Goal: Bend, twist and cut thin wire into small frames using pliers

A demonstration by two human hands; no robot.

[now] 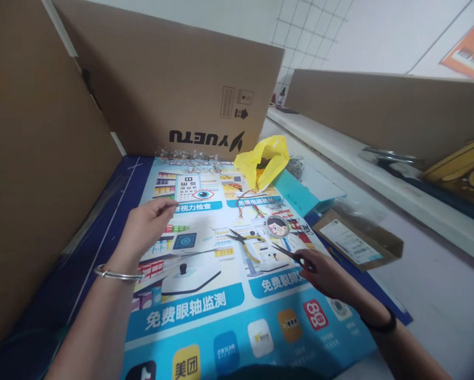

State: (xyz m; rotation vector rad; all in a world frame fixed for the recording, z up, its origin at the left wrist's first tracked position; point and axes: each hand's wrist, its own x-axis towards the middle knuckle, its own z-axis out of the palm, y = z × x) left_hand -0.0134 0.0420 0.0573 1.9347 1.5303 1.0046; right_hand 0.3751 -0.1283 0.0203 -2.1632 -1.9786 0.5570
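My right hand [326,274] is closed round the handles of a pair of scissors [287,252], whose dark, narrow blades point left over the printed poster [229,279]. Above the poster's left side is my left hand [152,224], thumb and fingers pressed together in a pinch. Whatever it may hold is too small to make out. Between the hands lie yellow-handled pliers [247,245], their jaws pointing up and left. Beyond them are thin red and green wires [250,206]. A clear round dish [278,226] sits just past the scissors.
Behind the poster stands a cardboard panel [161,79], with another panel [31,158] at left. An open yellow bag [260,161] stands near tangled silvery wire [193,157]. To the right are a light-blue box [303,192] and an open cardboard box [357,243].
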